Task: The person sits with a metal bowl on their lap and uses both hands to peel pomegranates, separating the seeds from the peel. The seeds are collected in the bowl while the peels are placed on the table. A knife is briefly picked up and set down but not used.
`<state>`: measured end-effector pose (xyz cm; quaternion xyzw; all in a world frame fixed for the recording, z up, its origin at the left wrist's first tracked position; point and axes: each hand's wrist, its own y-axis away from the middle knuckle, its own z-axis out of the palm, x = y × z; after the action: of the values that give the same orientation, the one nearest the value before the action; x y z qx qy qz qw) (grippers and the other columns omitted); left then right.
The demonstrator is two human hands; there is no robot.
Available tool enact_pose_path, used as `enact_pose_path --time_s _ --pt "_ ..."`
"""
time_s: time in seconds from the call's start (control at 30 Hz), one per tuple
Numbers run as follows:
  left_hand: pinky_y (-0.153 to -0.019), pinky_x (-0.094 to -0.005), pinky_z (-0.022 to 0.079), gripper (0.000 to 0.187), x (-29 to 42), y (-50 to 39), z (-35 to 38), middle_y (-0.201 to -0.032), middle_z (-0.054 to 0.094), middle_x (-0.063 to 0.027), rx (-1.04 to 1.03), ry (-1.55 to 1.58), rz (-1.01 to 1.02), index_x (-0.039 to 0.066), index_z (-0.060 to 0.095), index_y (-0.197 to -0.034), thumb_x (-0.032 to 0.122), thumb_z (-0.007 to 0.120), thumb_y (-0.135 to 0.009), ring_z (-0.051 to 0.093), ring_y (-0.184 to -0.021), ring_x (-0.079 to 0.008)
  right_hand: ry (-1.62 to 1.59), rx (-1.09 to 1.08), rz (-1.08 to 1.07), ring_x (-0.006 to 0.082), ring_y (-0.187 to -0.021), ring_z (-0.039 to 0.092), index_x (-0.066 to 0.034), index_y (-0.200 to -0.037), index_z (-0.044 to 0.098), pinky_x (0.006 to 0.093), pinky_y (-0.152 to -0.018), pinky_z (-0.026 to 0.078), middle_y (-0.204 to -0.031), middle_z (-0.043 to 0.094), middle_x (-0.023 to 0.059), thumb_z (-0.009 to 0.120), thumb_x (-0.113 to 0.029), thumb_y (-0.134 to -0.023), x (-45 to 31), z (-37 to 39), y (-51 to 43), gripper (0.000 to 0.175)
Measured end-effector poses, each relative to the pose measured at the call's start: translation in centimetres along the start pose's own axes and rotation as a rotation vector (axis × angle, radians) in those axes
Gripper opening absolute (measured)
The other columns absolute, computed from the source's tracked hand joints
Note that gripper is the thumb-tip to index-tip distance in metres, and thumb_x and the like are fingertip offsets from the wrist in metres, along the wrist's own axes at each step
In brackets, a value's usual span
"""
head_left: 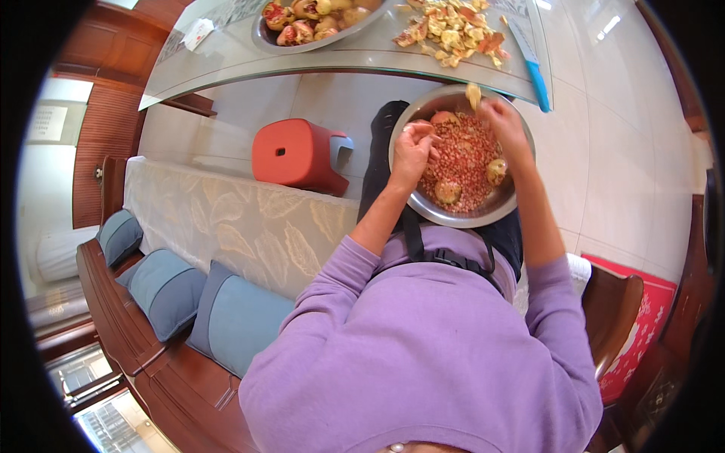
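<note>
A wide stainless steel bowl (418, 201) rests on my lap, filled with loose pomegranate seeds (461, 156). Pieces of pomegranate lie among the seeds, one near the front (447, 191) and another on the right (497, 171). Over the bowl's left side is my left hand (412, 152), its fingers curled; whether it holds something is hidden. My right hand (501, 119) is above the far right of the bowl. A piece of yellow pomegranate peel (473, 96) is at its fingertips, near the table edge.
On the glass-topped table (238, 71) are a metal basin (266, 41) of pomegranates, a peel pile (450, 34) and a blue-handled knife (535, 79), its handle overhanging the edge. A red plastic stool (289, 150) stands left of my legs. Blue cushions (243, 317) lie on the wooden bench.
</note>
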<state>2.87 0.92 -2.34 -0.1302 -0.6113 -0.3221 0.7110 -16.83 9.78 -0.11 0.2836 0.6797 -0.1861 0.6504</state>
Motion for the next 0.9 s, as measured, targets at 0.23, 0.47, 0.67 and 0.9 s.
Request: enact_pose_path --time_s 0.23,0.47,0.67,0.9 --pt "-0.059 -0.0229 0.050 0.025 -0.6 0.0 -0.4 -0.092 0.064 -0.0076 0.064 -0.240 0.116 -0.001 0.058 -0.108 -0.001 0.059 -0.083 0.060 -0.068 -0.0100 0.088 0.032 -0.196 0.0139 -0.082 0.064 -0.0028 -0.114 0.062 0.0281 -0.070 0.052 -0.094 0.069 0.0085 0.061 -0.038 -0.091 -6.8 -0.3 -12.7 0.042" --pt "-0.059 -0.0228 0.047 0.019 -0.8 -0.2 -0.5 -0.085 0.064 -0.0034 -0.091 -0.176 -0.024 0.000 0.060 -0.103 0.010 0.063 -0.088 0.059 -0.069 -0.0081 1.079 -0.566 -0.204 0.0340 -0.087 0.064 -0.0083 -0.100 0.062 0.0451 -0.076 0.051 -0.091 0.066 0.0167 0.067 -0.044 -0.081 -5.1 -4.0 0.4 0.041" --pt "-0.057 -0.0227 0.048 0.022 -0.9 -0.3 1.4 -0.086 0.064 -0.0045 -0.187 -0.303 0.054 0.000 0.061 -0.105 0.018 0.059 -0.095 0.059 -0.068 -0.0092 1.268 -0.458 -0.334 0.0373 -0.091 0.061 -0.0044 -0.097 0.058 0.0459 -0.082 0.049 -0.095 0.063 0.0167 0.072 -0.028 -0.072 -1.1 -3.5 6.5 0.037" --pt "-0.071 -0.0267 0.048 0.048 -0.2 0.8 2.9 -0.085 0.064 -0.0087 -0.298 -0.252 -0.130 -0.002 0.060 -0.101 0.042 0.042 -0.101 0.059 -0.078 -0.0124 0.662 -0.303 -0.084 0.0253 -0.086 0.061 0.0003 -0.104 0.060 0.0366 -0.076 0.048 -0.094 0.062 0.0157 0.069 -0.031 -0.087 -2.8 -2.4 5.7 0.037"
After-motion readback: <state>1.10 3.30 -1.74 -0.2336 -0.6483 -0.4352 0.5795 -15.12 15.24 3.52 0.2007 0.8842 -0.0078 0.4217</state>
